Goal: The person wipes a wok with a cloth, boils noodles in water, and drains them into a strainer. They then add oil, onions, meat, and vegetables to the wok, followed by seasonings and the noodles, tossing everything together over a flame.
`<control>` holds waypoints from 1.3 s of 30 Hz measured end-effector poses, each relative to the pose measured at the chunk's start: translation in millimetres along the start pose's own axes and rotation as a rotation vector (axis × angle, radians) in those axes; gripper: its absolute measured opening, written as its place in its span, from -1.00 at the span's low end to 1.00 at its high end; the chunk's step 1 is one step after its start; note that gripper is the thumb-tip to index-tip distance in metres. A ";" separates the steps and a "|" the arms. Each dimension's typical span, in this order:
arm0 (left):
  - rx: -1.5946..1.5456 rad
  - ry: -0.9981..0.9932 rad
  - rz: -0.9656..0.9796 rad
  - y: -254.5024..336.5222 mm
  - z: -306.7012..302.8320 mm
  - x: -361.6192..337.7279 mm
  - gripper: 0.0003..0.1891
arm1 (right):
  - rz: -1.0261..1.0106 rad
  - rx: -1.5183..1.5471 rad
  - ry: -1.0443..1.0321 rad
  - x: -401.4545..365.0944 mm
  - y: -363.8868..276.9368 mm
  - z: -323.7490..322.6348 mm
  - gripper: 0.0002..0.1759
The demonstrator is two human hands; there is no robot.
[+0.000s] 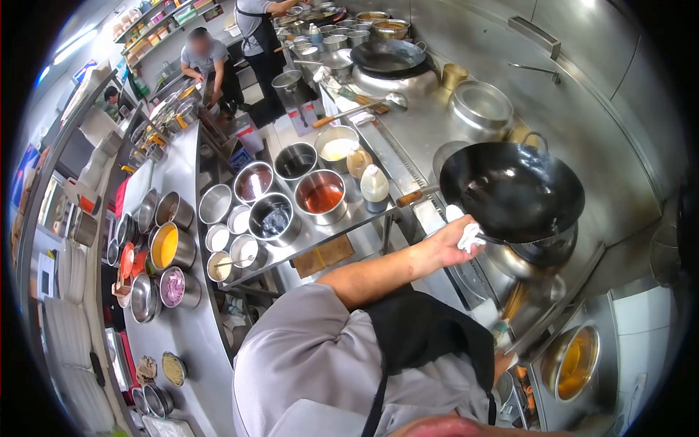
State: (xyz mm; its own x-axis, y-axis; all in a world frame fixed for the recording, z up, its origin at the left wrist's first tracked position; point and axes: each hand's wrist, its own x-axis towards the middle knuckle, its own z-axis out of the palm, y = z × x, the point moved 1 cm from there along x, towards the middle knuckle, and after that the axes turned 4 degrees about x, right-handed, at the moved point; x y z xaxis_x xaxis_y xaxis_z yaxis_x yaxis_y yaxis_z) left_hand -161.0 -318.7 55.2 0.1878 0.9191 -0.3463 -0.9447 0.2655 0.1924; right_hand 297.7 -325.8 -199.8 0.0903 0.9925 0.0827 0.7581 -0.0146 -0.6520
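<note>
My left hand (460, 244) is closed round the near edge of a black wok (502, 189), with a folded white cloth (470, 236) between fingers and metal. The wok is tilted toward me above the burner (542, 255), and its dark inside shines. Low at the right, my right hand (502, 362) shows only in part beside my apron; its fingers are hidden. Close to it are a bamboo brush (514, 300) and an orange handle (526, 387). A wooden handle (410, 198) sticks out to the left of the wok.
Left of the wok, a steel table (342, 227) bears several pots of liquids and two squeeze bottles (374, 183). A second wok (388, 57) sits farther back. A pot of amber liquid (575, 363) stands at lower right. Two people (207, 62) work at the back.
</note>
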 end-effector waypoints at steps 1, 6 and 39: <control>0.005 -0.004 0.007 0.9 0.9 -1.1 -0.87 | -0.128 -0.114 0.072 4.3 21.6 9.6 -0.42; -0.014 -0.046 -0.025 2.5 -2.4 -0.5 -0.88 | 0.185 -0.030 -0.089 -10.1 -34.0 -16.6 -0.42; 0.039 -0.059 -0.013 -24.1 2.8 10.3 -0.84 | 0.003 -0.019 -0.046 28.0 37.9 21.8 -0.47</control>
State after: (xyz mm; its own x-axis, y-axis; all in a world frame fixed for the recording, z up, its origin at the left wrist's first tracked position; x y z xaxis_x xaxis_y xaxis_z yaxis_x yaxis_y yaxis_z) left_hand -135.6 -314.8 49.5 0.2170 0.9306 -0.2947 -0.9309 0.2881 0.2246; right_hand 314.9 -295.9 -238.6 0.0629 0.9970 0.0457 0.7699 -0.0193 -0.6379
